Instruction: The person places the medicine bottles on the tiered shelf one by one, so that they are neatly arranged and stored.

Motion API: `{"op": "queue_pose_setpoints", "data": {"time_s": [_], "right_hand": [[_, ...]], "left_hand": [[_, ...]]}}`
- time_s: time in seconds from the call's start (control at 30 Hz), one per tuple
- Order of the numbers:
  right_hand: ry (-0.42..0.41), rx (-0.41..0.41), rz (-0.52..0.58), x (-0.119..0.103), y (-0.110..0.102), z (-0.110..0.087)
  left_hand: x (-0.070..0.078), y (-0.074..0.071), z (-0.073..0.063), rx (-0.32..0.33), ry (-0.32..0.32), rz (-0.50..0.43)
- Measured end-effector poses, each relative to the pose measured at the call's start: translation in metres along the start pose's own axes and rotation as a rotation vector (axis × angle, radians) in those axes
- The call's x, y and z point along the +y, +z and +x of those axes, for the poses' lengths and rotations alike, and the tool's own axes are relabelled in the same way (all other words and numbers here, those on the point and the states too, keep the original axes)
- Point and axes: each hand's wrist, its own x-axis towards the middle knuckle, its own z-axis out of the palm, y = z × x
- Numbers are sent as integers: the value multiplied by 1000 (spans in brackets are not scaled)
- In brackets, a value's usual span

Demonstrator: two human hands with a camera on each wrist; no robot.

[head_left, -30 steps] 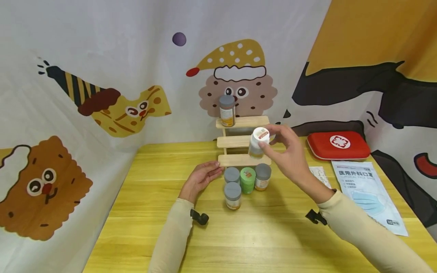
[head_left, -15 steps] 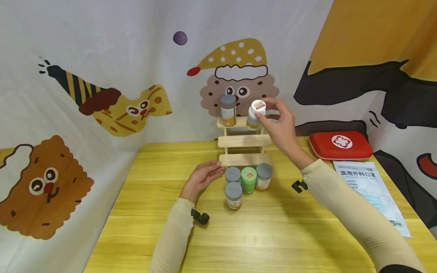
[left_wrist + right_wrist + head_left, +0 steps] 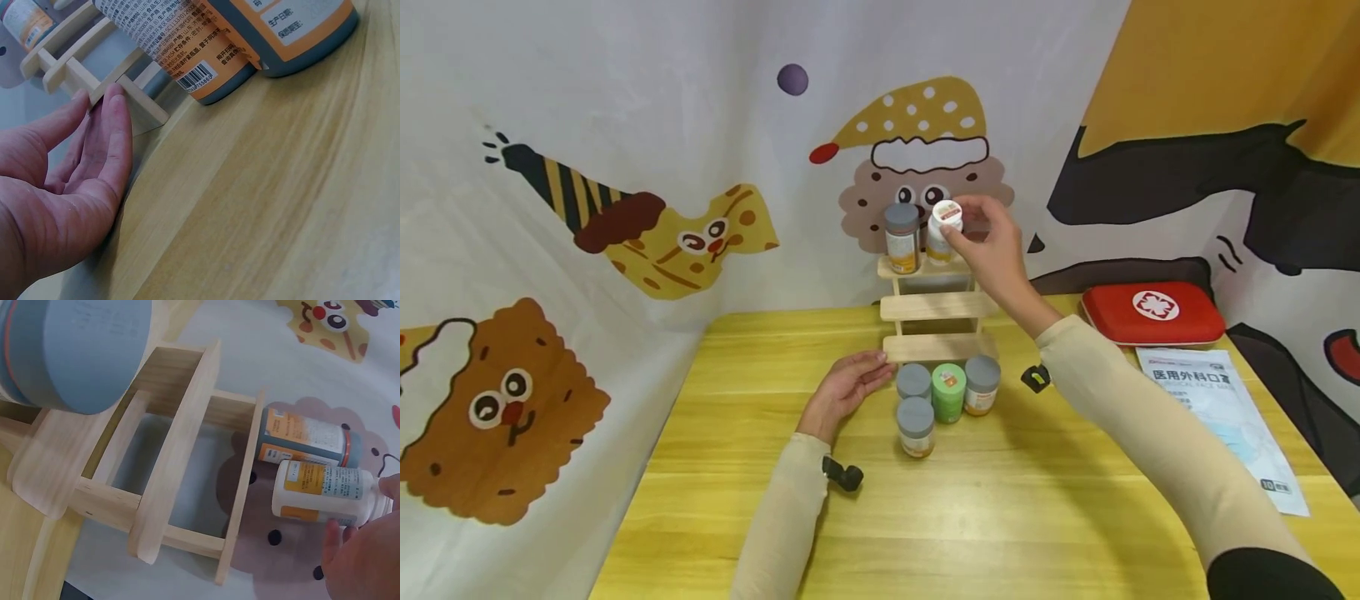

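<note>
My right hand [image 3: 992, 246] holds a white bottle [image 3: 943, 234] with a white cap by its upper end. In the right wrist view the base of this bottle [image 3: 322, 492] is a small gap away from the rack's top shelf. Beside it a grey-lidded bottle [image 3: 902, 239] stands on that shelf. With thumb and fingertips my left hand [image 3: 75, 162] pinches the left end of the lowest shelf of the wooden three-tier rack [image 3: 936, 307].
Before the rack stand a green bottle [image 3: 948, 393] and three grey-lidded bottles, one the front bottle [image 3: 916, 427]. At the right lie a red first-aid case [image 3: 1153, 313] and a face-mask packet [image 3: 1232, 425]. A printed curtain [image 3: 737, 100] hangs behind.
The right hand has lifted the white bottle from in front of the lower shelves to the top shelf, then left toward the grey-lidded bottle. The left hand stays at the rack.
</note>
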Motion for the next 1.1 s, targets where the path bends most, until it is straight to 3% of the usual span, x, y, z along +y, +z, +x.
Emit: {"op": "queue_pose_setpoints", "data": {"time_s": [0.57,1.1], "right_hand": [[35,-31,-74,18,11,16],[60,-76,-149,16,12,22]], "left_hand": [[0,-3,2,-4,2,-26],[-1,0,0,1,4,-17]]}}
